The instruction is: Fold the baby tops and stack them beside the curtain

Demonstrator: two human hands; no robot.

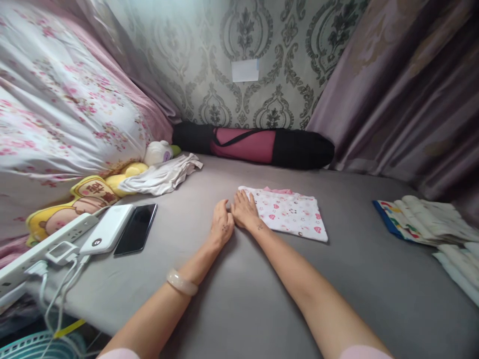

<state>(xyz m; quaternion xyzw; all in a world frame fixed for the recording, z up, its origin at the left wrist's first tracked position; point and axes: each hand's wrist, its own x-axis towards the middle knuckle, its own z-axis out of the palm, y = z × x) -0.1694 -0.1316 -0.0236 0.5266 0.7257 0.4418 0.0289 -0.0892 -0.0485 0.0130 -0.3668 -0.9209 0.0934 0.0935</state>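
A folded white garment (294, 212) with pink hearts and small printed figures lies flat on the grey sheet, a strip of pink showing at its far edge. My right hand (245, 209) rests palm down on its left edge, fingers stretched out. Just left of it, my left hand (222, 224) is closed with its fingers curled, close against the right hand. Whatever those fingers may hold is hidden. A pale bangle (182, 282) circles my left wrist.
On the left are a black phone (135, 229), white power bank (107, 228), power strip (48, 249) and cables. Behind them lie a crumpled pale cloth (162, 174) and plush toys (90, 199). A black and maroon bag (245, 144) lines the wall. Folded cloths (426, 219) lie right.
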